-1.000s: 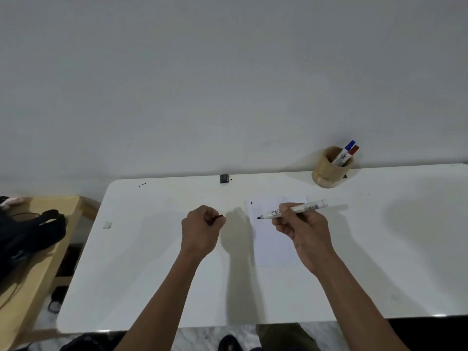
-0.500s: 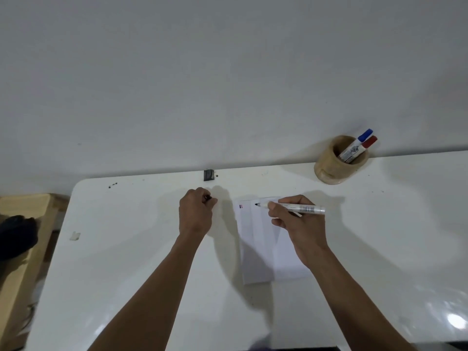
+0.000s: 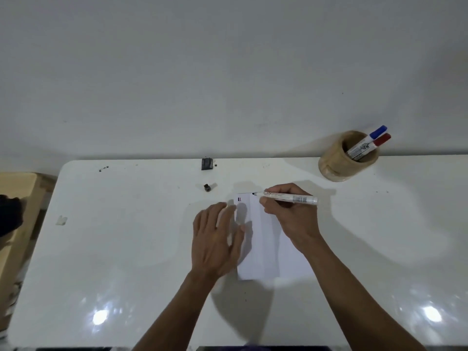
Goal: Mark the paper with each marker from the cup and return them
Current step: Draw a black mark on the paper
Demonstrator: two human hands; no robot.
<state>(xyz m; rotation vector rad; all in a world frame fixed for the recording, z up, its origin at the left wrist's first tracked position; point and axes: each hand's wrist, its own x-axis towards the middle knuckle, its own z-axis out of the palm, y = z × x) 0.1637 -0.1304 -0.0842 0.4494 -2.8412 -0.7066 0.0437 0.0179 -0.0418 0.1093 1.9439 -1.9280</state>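
A white sheet of paper (image 3: 266, 247) lies on the white table (image 3: 126, 249), with small red and blue marks at its top left corner. My right hand (image 3: 291, 214) grips an uncapped black marker (image 3: 286, 198), its tip at the paper's top edge. My left hand (image 3: 215, 239) lies flat with fingers apart, pressing the paper's left edge. The marker's black cap (image 3: 207, 187) stands on the table, left of the paper. A wooden cup (image 3: 348, 158) at the back right holds a blue-capped marker (image 3: 377, 131) and a red-capped marker (image 3: 381, 140).
A small black object (image 3: 207, 163) sits at the table's back edge by the wall. A scrap of tape (image 3: 61, 220) lies near the left edge. A wooden bench (image 3: 15, 198) with a dark bag stands to the left of the table.
My left hand has let go of the black cap, which now stands on the table, and has opened flat onto the paper's left edge. The view has tilted downward and closer.
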